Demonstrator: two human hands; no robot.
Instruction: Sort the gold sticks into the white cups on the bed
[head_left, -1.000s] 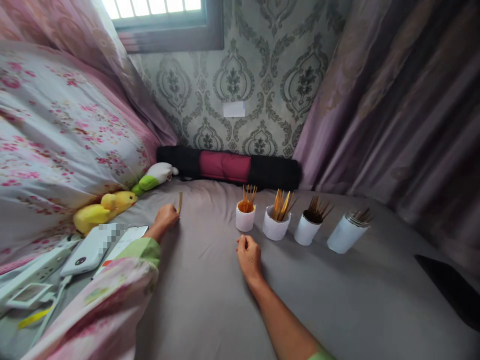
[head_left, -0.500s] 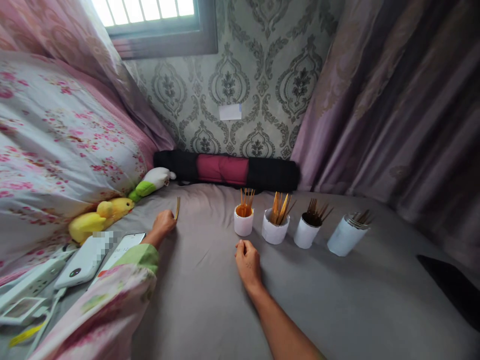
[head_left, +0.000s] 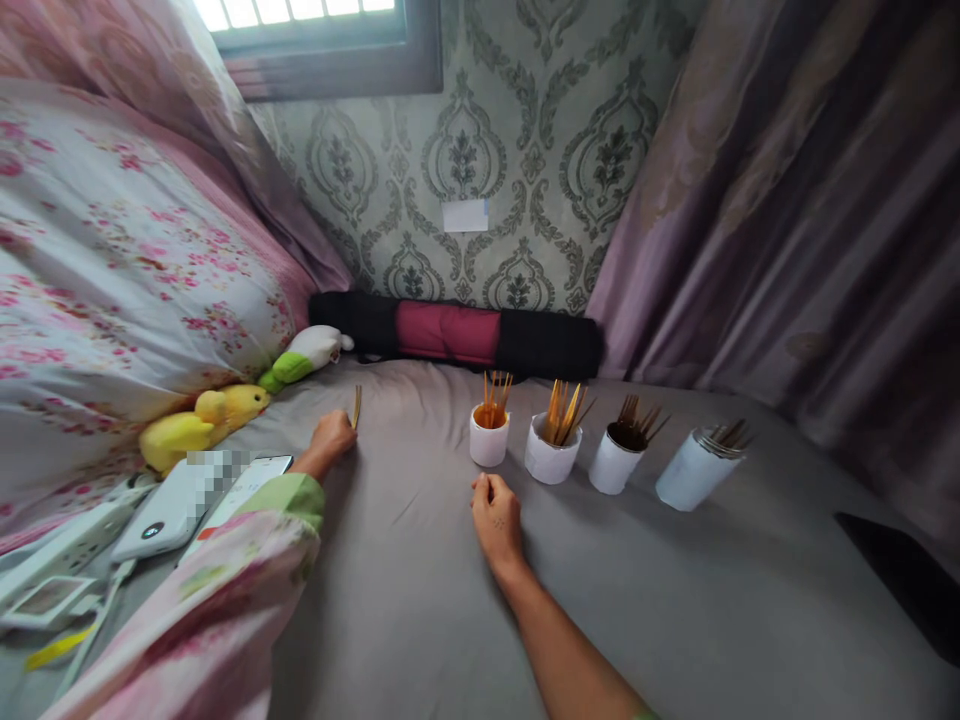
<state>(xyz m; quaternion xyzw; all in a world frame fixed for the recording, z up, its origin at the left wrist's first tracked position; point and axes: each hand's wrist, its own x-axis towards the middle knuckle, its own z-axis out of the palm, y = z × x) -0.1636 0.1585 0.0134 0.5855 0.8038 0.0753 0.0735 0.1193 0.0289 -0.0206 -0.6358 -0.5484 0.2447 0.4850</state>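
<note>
My left hand (head_left: 331, 438) rests on the grey bedsheet (head_left: 420, 600) and is closed round a few thin yellow sticks (head_left: 357, 406) that point up. My right hand (head_left: 495, 517) lies on the sheet with its fingers curled in; I cannot make out anything in it. Just beyond it stands a row of white cups: one with orange sticks (head_left: 490, 430), one with yellow-brown sticks (head_left: 553, 446), one with dark brown sticks (head_left: 616, 458), and a tilted one with dark sticks (head_left: 692, 466).
A floral pillow (head_left: 112, 280) and yellow (head_left: 199, 422) and green-white (head_left: 304, 354) plush toys lie at left. A phone (head_left: 240, 488), a power bank (head_left: 165, 505) and a power strip (head_left: 52, 555) sit near my left sleeve. A black and red roll (head_left: 457, 335) lies against the wall. Curtains hang at right.
Both hands have stayed in place; only the view has shifted slightly.
</note>
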